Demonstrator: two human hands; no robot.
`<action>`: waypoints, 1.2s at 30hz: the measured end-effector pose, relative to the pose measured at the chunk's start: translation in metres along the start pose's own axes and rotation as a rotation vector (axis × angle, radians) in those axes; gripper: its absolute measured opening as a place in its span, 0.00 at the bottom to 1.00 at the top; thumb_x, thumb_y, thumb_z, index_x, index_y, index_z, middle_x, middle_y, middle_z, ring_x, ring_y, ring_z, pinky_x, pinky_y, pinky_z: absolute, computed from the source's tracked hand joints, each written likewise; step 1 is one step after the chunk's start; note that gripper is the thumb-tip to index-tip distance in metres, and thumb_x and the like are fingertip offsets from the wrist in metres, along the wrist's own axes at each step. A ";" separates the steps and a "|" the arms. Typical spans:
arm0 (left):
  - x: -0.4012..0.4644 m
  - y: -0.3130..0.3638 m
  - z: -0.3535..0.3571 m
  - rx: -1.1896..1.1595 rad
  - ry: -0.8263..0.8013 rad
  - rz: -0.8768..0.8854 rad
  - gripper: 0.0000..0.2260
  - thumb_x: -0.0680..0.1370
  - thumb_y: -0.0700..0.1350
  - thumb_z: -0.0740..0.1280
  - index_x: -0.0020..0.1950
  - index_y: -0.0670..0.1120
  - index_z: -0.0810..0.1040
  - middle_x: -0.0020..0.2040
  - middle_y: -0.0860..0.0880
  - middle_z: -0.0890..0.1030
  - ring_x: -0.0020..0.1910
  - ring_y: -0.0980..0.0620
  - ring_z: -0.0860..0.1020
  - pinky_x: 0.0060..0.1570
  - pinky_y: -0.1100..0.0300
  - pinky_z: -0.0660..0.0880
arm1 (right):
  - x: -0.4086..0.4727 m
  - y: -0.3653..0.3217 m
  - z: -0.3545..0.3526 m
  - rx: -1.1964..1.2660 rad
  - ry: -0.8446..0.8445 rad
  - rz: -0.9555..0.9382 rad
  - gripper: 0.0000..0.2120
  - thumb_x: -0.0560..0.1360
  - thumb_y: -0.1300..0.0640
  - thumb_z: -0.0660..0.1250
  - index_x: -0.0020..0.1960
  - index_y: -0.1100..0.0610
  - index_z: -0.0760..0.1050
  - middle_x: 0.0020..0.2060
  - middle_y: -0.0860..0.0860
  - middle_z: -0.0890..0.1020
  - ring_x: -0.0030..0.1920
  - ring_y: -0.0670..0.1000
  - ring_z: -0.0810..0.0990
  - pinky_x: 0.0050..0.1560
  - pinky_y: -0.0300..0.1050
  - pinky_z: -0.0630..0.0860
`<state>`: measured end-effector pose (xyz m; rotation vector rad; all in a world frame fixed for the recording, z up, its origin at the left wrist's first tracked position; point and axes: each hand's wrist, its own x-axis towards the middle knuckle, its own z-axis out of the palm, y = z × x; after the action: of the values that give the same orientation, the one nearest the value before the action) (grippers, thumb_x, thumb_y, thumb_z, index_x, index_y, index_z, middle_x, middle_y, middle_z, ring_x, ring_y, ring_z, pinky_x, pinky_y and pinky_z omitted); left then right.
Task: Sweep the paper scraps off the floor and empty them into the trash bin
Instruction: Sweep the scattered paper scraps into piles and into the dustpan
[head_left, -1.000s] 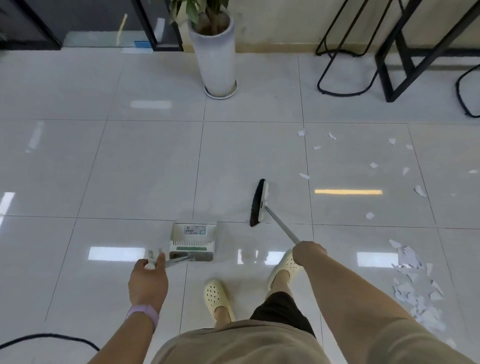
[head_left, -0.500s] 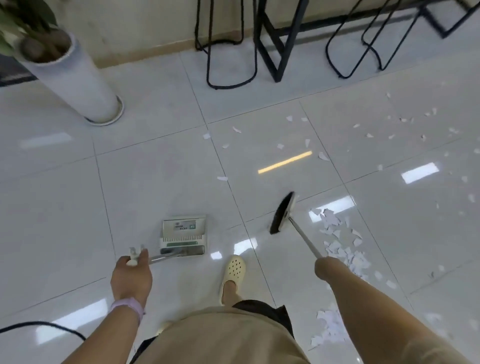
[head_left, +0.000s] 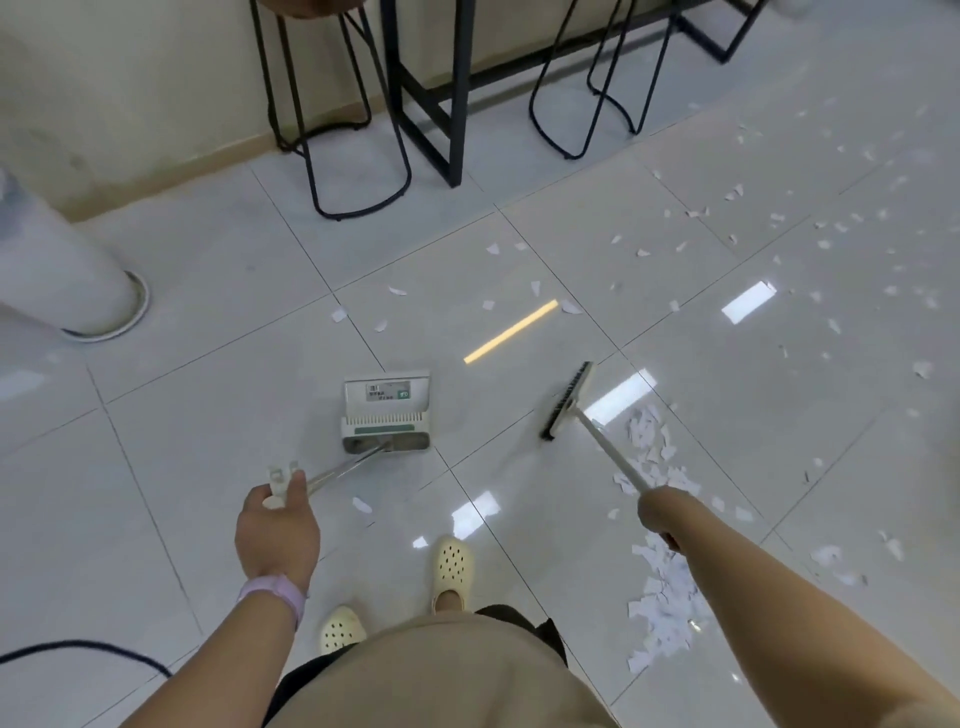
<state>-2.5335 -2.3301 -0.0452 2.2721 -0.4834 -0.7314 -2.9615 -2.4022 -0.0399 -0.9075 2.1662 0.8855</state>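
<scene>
Partly hidden, right hand (head_left: 655, 512) apparently grips broom (head_left: 567, 401).

The only print showed on the dustpan (head_left: 387, 410): a pale label (head_left: 383, 391) with a barcode and small dark lines, plus a green square at its right end. All of it was too small to read.
</scene>
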 end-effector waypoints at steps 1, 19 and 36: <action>0.001 -0.004 -0.007 -0.011 0.012 0.002 0.17 0.80 0.55 0.66 0.47 0.40 0.77 0.41 0.42 0.80 0.41 0.40 0.77 0.41 0.55 0.69 | -0.013 -0.014 0.006 0.020 0.017 -0.050 0.22 0.82 0.61 0.55 0.75 0.62 0.64 0.37 0.53 0.71 0.38 0.52 0.75 0.35 0.41 0.74; 0.015 -0.182 -0.223 0.033 0.105 -0.229 0.18 0.80 0.58 0.65 0.50 0.42 0.73 0.41 0.46 0.78 0.43 0.41 0.78 0.41 0.54 0.71 | -0.227 -0.215 0.234 -0.726 0.027 -0.761 0.21 0.78 0.64 0.58 0.71 0.60 0.70 0.42 0.52 0.72 0.48 0.55 0.76 0.48 0.46 0.75; -0.051 -0.153 -0.099 0.144 0.012 -0.207 0.18 0.80 0.63 0.62 0.49 0.47 0.75 0.44 0.45 0.81 0.44 0.41 0.79 0.47 0.51 0.76 | -0.048 -0.028 0.070 -0.434 0.076 -0.147 0.20 0.81 0.57 0.56 0.72 0.57 0.70 0.49 0.51 0.74 0.55 0.51 0.78 0.55 0.42 0.76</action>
<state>-2.4910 -2.1482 -0.0758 2.4861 -0.3064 -0.8060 -2.8934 -2.3465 -0.0549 -1.3083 1.9701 1.2910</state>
